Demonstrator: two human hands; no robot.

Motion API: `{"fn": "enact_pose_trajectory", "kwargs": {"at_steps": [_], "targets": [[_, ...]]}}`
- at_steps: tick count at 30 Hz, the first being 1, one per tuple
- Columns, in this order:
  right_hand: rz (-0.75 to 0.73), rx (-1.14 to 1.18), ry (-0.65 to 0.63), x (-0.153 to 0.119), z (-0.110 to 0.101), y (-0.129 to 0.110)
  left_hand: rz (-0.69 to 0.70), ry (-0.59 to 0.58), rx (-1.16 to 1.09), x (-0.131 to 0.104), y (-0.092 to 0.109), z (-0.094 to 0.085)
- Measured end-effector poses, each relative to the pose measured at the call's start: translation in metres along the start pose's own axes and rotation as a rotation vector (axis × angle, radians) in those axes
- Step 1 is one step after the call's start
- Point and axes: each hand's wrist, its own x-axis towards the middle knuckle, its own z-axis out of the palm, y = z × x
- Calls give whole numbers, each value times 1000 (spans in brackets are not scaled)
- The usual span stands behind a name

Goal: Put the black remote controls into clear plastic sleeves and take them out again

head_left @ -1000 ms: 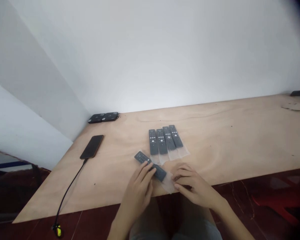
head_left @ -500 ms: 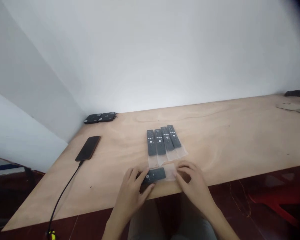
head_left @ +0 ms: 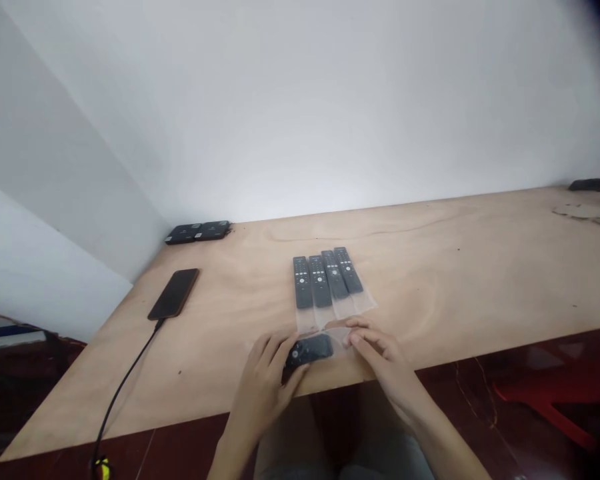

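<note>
A dark remote control [head_left: 313, 349] lies sideways near the table's front edge, within a translucent sleeve [head_left: 339, 341]. Around the remote's left end are the fingers of my left hand [head_left: 269, 373], thumb on the near side. My right hand [head_left: 386, 360] pinches the sleeve's loose right end between thumb and fingers. Just beyond my hands, several dark remotes [head_left: 321, 281] with white buttons rest side by side, buttons up, their translucent sleeves [head_left: 307, 323] extending toward me.
A phone [head_left: 174, 294] with a black cable [head_left: 125, 383] lies on the wooden table [head_left: 220, 267] at the left. Two black boxes [head_left: 198, 232] sit at the back left. Dark items [head_left: 595, 185] are at the far right, and a red stool [head_left: 545, 403] stands below the right side.
My right hand's thumb and fingers have closed on the sleeve's right end, which is now slightly raised. My left hand stays at the remote's left end.
</note>
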Motion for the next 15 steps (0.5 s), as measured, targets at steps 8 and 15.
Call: {"fn": "enact_pose_trajectory", "kwargs": {"at_steps": [8,15], "targets": [[24,-59,-190,11,-1,-14,43,47,27,-2,3,-2],[-20,-68,-207,18,7,-16,47,41,39,-1,6,-2]]}}
